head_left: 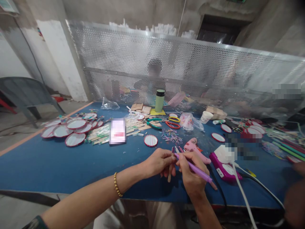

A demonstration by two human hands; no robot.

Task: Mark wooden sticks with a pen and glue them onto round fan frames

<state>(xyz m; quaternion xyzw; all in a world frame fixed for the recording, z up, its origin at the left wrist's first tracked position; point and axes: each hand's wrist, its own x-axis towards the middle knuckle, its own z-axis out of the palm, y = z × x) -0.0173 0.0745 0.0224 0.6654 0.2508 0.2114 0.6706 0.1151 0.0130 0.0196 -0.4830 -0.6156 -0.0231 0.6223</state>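
Note:
My left hand (162, 163) pinches a small wooden stick (170, 173) that stands nearly upright, its lower end showing below the fingers. A purple pen-like tool (199, 171) lies slanted in my right hand (194, 175), its tip at the top of the stick, by my left fingertips. What is at the tip is too small to make out. Just beyond the hands rests a pink glue gun (196, 151). A round white disc with a red rim (150, 140) lies beyond my left hand, near a pile of small colourful pieces (170, 136).
Rimmed discs (76, 124) and a phone (118, 131) are on the left of the blue table (71, 168). A green bottle (159, 101), scissors (172, 124) and a paper cup (206, 117) stand or lie farther back. A magenta power strip (222, 170) with cables is at right; another person's arm (295, 203) is beside it.

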